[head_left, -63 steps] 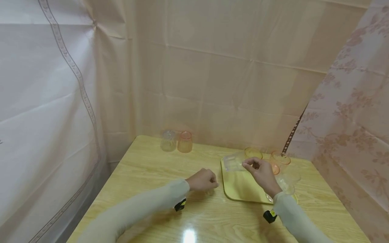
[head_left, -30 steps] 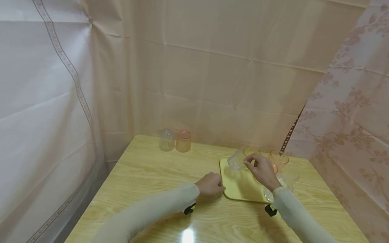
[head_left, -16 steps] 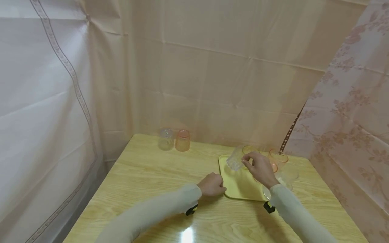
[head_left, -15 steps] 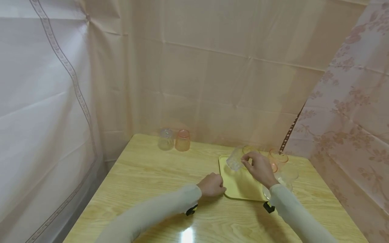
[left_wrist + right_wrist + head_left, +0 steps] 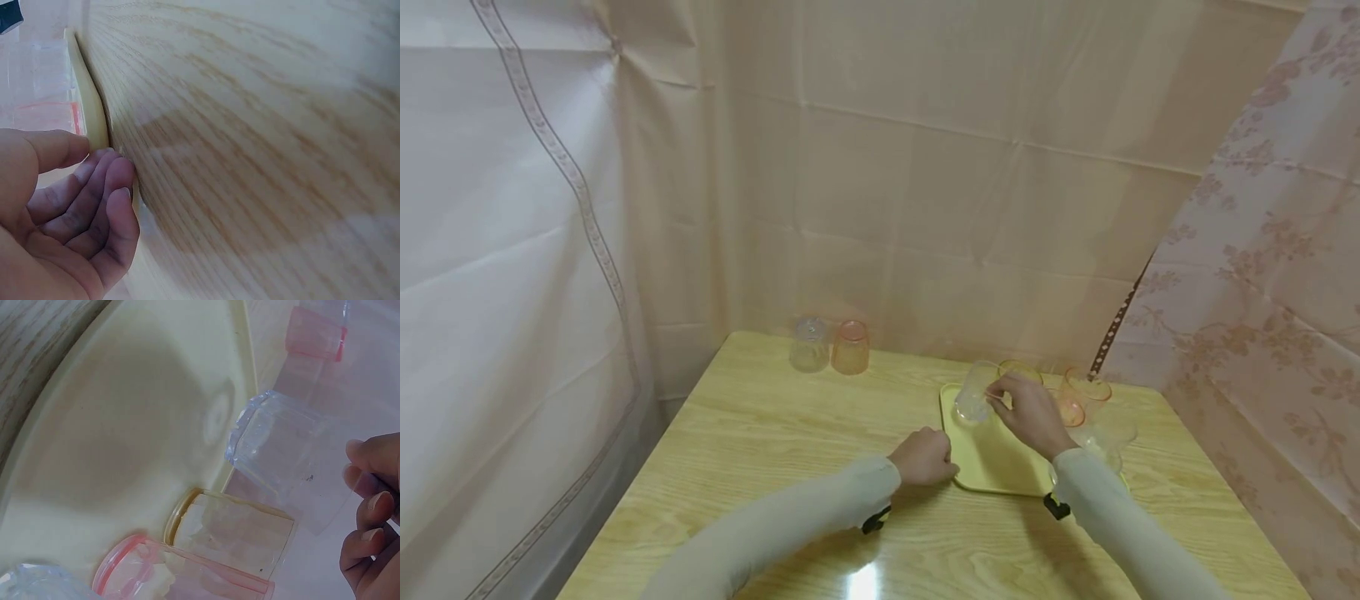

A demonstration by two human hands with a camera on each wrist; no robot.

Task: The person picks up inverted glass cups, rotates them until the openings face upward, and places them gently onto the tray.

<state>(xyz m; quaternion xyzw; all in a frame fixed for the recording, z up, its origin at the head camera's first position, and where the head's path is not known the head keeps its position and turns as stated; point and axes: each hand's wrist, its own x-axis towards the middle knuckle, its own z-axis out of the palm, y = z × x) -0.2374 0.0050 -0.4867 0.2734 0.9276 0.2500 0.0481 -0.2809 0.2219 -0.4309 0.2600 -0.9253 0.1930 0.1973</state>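
My right hand (image 5: 1030, 412) pinches the rim of a clear cup (image 5: 973, 400) between thumb and fingers. The cup leans slightly, its thick base close over the far left part of a yellow tray (image 5: 992, 462). In the right wrist view, the base of this clear cup (image 5: 281, 450) points at the tray (image 5: 119, 419), beside an amber cup (image 5: 237, 531) and a pink-orange cup (image 5: 137, 569). My left hand (image 5: 923, 457) holds the tray's near left edge; the left wrist view has its thumb and curled fingers at the tray's rim (image 5: 92, 106).
Two upside-down cups, one clear (image 5: 809, 346) and one orange (image 5: 851, 350), stand at the table's back left. Another orange cup (image 5: 1093, 390) and a clear cup (image 5: 1108, 442) are at the tray's right side. Curtains (image 5: 880, 183) hang behind the table.
My left hand has moved right onto the tray's edge and taken hold of it. The clear cup has swung from strongly tilted to nearly upright, and my right hand has shifted slightly left.
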